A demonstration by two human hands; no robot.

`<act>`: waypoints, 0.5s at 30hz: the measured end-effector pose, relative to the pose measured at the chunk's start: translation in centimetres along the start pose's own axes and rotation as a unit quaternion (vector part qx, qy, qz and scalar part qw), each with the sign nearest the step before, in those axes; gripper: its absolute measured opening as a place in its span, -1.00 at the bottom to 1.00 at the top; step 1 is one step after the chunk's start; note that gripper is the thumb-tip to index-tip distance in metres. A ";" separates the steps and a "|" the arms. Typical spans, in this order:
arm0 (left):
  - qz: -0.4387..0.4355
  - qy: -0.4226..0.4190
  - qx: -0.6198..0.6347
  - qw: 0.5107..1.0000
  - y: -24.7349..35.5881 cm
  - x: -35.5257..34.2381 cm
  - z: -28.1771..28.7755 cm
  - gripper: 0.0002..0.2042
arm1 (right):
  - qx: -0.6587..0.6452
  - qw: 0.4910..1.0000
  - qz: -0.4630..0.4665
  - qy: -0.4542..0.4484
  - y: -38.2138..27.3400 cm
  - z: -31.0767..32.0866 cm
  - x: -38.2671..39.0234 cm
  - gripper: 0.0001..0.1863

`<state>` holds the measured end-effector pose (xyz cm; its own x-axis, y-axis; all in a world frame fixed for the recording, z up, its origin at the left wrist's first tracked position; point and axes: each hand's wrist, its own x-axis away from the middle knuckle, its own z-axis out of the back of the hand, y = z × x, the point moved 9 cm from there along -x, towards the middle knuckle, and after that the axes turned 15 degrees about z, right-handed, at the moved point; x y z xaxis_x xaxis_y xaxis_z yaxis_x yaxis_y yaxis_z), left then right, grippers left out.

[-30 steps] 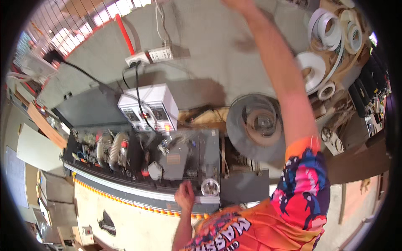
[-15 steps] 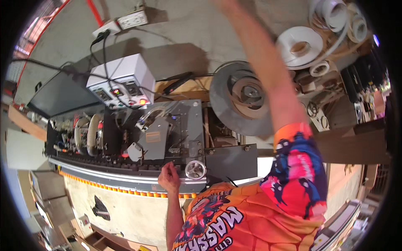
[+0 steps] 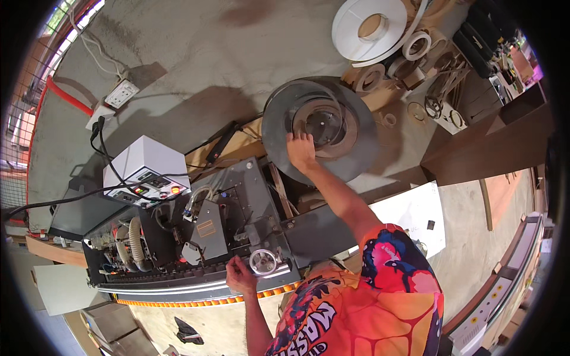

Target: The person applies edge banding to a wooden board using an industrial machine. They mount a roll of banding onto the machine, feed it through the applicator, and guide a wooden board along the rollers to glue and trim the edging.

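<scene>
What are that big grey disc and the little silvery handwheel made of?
The grey disc looks like matte plastic or painted metal; its dull, even surface leaves that open. The handwheel is probably metal, polished or plated, judging by its bright, shiny rim.

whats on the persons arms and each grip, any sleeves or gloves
The right sleeve is short, patterned in dark blue, pink and red, with an orange-red edge. The right grip and left grip show no gloves; both forearms are uncovered.

Downward fisheye view from the head
</scene>
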<state>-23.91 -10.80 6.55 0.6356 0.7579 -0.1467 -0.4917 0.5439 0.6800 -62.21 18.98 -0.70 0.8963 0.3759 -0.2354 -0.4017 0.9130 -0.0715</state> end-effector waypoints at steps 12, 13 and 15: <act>0.012 0.009 0.044 0.999 1.6 -0.5 1.5 -0.74 | -0.112 0.990 -0.040 -0.069 1.9 2.7 15.6 -0.62; 0.031 0.022 0.105 0.994 1.4 -0.9 2.3 -0.74 | -0.113 0.991 -0.034 -0.071 2.5 3.0 16.5 -0.61; 0.066 0.053 0.227 0.970 1.3 -2.0 3.9 -0.74 | -0.115 0.991 -0.021 -0.068 4.0 3.1 17.8 -0.58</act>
<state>-23.49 -13.00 10.57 0.5090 0.8556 -0.0941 -0.2357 0.2436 0.9408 -47.28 29.83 -2.13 0.9238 0.3704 -0.0967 -0.3818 0.8735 -0.3020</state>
